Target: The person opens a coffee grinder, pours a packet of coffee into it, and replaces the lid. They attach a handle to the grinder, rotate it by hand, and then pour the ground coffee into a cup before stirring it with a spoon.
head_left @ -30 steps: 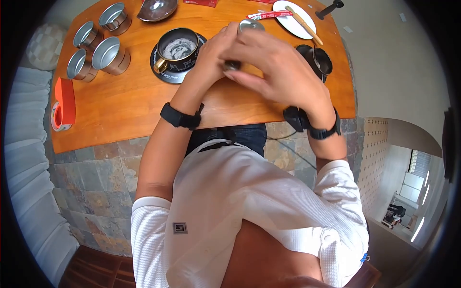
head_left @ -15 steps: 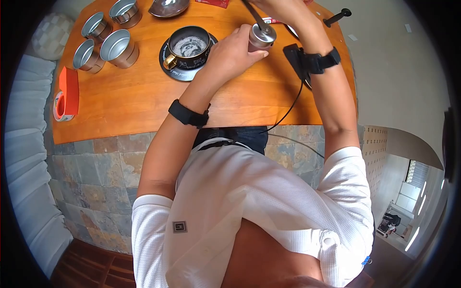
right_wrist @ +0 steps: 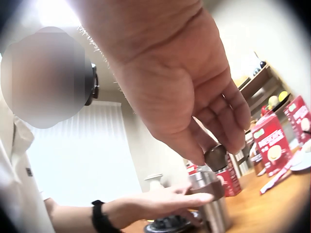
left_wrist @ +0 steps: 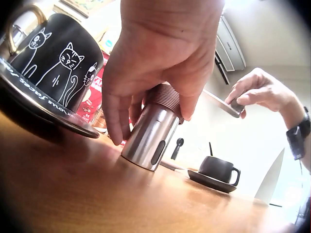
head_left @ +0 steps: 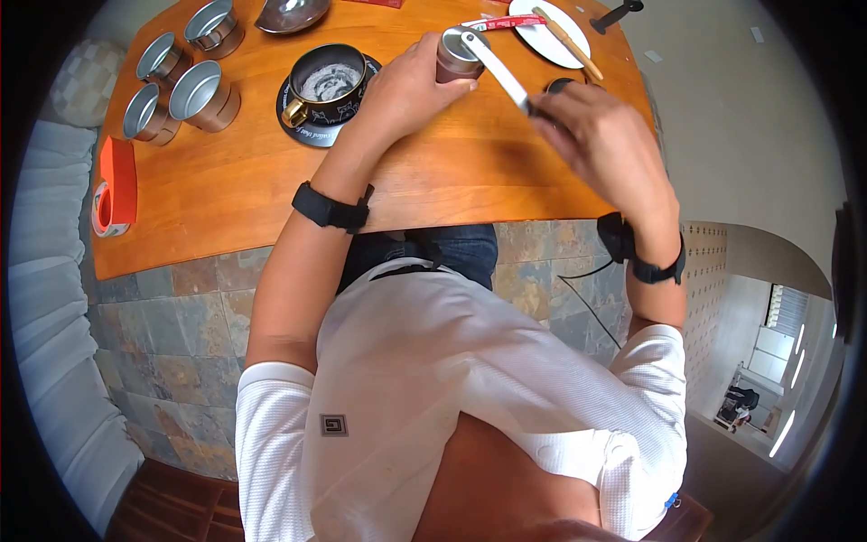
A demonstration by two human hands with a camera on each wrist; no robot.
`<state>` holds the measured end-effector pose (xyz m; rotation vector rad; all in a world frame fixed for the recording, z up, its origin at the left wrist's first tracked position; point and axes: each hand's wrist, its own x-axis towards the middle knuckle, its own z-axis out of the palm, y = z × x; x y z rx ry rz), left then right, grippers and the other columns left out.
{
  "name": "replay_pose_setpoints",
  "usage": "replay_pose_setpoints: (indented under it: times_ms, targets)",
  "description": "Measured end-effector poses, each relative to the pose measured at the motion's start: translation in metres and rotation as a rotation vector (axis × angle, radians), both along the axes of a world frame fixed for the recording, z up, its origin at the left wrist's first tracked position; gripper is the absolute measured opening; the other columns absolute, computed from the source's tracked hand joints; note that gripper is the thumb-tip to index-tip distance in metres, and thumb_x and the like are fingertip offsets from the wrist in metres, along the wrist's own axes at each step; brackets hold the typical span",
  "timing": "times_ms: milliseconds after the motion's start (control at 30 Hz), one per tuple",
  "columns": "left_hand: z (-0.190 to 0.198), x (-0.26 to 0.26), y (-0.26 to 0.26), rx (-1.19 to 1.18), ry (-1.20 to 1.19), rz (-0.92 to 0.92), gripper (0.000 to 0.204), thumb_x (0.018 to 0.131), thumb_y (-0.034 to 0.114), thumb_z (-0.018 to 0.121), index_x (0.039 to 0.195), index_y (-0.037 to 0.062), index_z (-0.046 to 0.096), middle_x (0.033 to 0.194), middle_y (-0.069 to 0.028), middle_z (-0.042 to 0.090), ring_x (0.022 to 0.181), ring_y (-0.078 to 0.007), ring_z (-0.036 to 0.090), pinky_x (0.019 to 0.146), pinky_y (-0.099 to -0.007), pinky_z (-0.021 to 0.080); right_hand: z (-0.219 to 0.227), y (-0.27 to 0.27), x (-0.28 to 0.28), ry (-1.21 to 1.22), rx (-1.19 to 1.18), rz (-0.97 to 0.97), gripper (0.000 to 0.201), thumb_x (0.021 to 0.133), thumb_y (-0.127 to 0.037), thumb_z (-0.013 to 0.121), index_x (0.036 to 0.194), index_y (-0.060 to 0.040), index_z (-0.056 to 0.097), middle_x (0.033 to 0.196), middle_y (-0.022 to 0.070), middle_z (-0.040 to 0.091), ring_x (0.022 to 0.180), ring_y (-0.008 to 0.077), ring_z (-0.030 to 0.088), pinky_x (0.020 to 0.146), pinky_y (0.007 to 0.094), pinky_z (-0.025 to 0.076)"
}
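Note:
A steel hand grinder with a ribbed upper band stands upright on the table, its base on the wood in the left wrist view. The left hand grips its upper part from the side. From the lid a metal crank reaches out to the right, and the right hand pinches its dark end knob between thumb and fingers. Left of the grinder, a black cat-patterned cup with a gold handle holds white powder or foam and sits on a dark saucer.
Several steel cups and an orange tape dispenser stand at the left. A metal bowl lies at the back. At the right are a white plate with a wooden stick and a dark cup on a saucer.
The right hand has swung round with the crank, from beyond the grinder to its right and nearer the body. The left hand keeps its grip; the head view has shifted a little.

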<state>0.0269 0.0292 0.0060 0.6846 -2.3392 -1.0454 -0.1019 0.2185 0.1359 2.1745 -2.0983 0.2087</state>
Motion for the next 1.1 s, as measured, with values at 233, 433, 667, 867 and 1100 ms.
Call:
replay_pose_setpoints:
  times_ms: [233, 433, 667, 867, 1100]
  targets:
    - [-0.019, -0.003, -0.012, 0.101, 0.109, -0.098, 0.045, 0.088, 0.025, 0.073, 0.125, 0.006, 0.055, 0.12, -0.0127, 0.067, 0.108, -0.0242, 0.066, 0.091, -0.0355, 0.051, -0.008, -0.07, 0.041, -0.113, 0.034, 0.475, 0.018, 0.083, -0.011, 0.071, 0.101, -0.0072, 0.07, 0.089, 0.0109, 0.062, 0.084, 0.0326, 0.064, 0.071, 0.0415, 0.052]
    - [-0.003, 0.0, 0.0, -0.05, -0.06, -0.021, 0.056, 0.087, 0.034, 0.072, 0.13, 0.0033, 0.053, 0.115, -0.0194, 0.068, 0.107, -0.0349, 0.066, 0.093, -0.0412, 0.05, 0.007, -0.18, 0.034, -0.243, 0.093, 0.467, 0.018, 0.088, -0.014, 0.061, 0.086, 0.0027, 0.066, 0.082, 0.024, 0.066, 0.077, 0.0423, 0.064, 0.067, 0.046, 0.052]
    - [0.011, 0.002, 0.0, 0.055, -0.032, -0.002, 0.058, 0.086, 0.036, 0.075, 0.129, 0.0037, 0.052, 0.115, -0.0203, 0.068, 0.106, -0.0342, 0.068, 0.09, -0.0414, 0.052, -0.009, -0.203, -0.052, 0.138, -0.101, 0.196, 0.017, 0.086, -0.015, 0.063, 0.087, 0.0009, 0.07, 0.081, 0.0245, 0.067, 0.078, 0.0401, 0.067, 0.068, 0.0471, 0.054]
    - [0.006, 0.001, 0.001, 0.02, -0.004, -0.02, 0.057, 0.087, 0.035, 0.075, 0.129, 0.004, 0.052, 0.116, -0.0203, 0.068, 0.107, -0.0341, 0.068, 0.09, -0.0405, 0.052, -0.009, -0.116, -0.089, 0.295, 0.057, -0.087, 0.018, 0.093, -0.019, 0.064, 0.095, -0.0028, 0.071, 0.082, 0.0195, 0.067, 0.077, 0.0387, 0.066, 0.069, 0.0483, 0.052]
    - [0.003, 0.0, 0.0, 0.042, -0.029, -0.008, 0.055, 0.087, 0.031, 0.075, 0.129, 0.0037, 0.052, 0.116, -0.0197, 0.068, 0.107, -0.0318, 0.068, 0.092, -0.0399, 0.052, 0.011, -0.022, -0.011, 0.38, 0.211, -0.019, 0.011, 0.087, -0.009, 0.061, 0.091, -0.0036, 0.07, 0.083, 0.0167, 0.069, 0.079, 0.0324, 0.069, 0.07, 0.0426, 0.056]
